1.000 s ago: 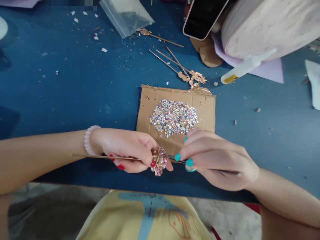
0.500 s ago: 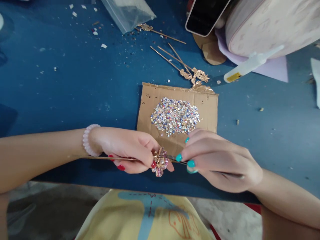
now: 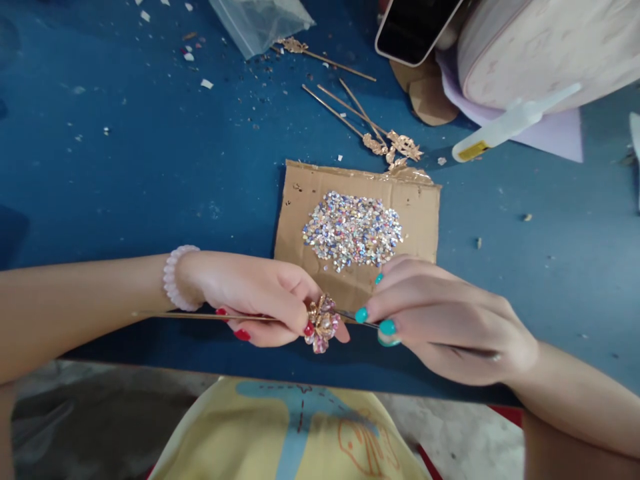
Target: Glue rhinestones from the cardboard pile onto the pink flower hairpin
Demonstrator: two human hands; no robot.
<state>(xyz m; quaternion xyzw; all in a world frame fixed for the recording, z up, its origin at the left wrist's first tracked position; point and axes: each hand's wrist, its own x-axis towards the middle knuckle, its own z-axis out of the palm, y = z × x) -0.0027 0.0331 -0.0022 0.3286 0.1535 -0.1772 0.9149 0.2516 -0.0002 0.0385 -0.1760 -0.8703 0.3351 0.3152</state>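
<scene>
Near the table's front edge my left hand (image 3: 265,293) is closed on a gold hairpin (image 3: 321,323). Pink and clear stones cluster on the hairpin's flower head, and its long thin stem runs left under my wrist. My right hand (image 3: 440,320) pinches a pair of dark, slim tweezers (image 3: 367,323), whose tip reaches the upper right side of the flower head. Whether the tip holds a stone is too small to tell. Just behind both hands, a heap of small glittering multicoloured stones (image 3: 353,230) lies on a piece of cardboard (image 3: 420,227).
Behind the cardboard lie several gold hairpins (image 3: 400,143). A white glue bottle (image 3: 505,133) rests to the right, beside a pale rounded bag (image 3: 545,53) and a phone (image 3: 415,30). A clear plastic bag (image 3: 263,23) lies at the back, with white scraps (image 3: 207,84) scattered to its left.
My right hand and the tweezers have shifted slightly right. My left hand keeps its grip on the hairpin almost in place. The whole view has moved a little.
</scene>
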